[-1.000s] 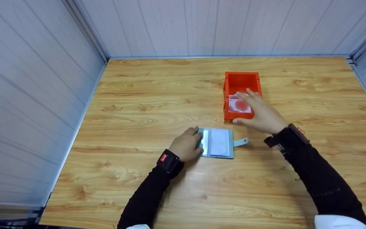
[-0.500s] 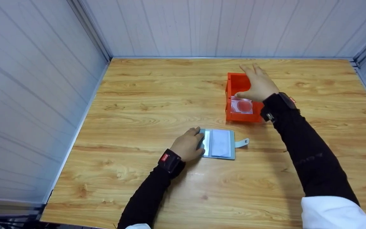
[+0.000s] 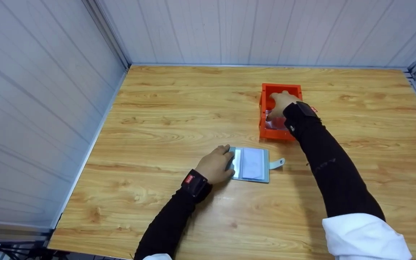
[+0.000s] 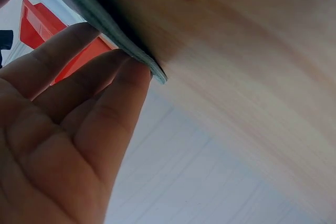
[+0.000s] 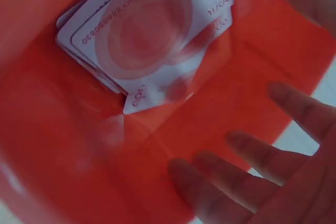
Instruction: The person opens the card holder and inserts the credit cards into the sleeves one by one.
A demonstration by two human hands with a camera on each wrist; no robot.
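Observation:
A light-blue card holder (image 3: 253,163) lies open on the table, showing pale clear sleeves, its snap strap pointing right. My left hand (image 3: 214,165) rests on its left cover; in the left wrist view, extended fingertips (image 4: 137,69) press the edge of that cover (image 4: 107,24). Over at the red bin (image 3: 277,135), my right hand (image 3: 282,103) reaches inside with fingers spread, holding nothing. Several cards (image 5: 144,30) with a pink-red round print lie stacked in the bin, apart from the right fingertips (image 5: 184,174). The sleeve and hand partly cover them in the head view.
The wood-grain table (image 3: 150,119) carries the bin behind and right of the card holder. Pale panel walls (image 3: 208,32) stand at the back and sides. Some dark cables (image 3: 16,249) show beyond the table's front left corner.
My right hand has gone from above the bin's front, up over its back right, then down into it. My left hand stays on the card holder. The view has shifted slightly.

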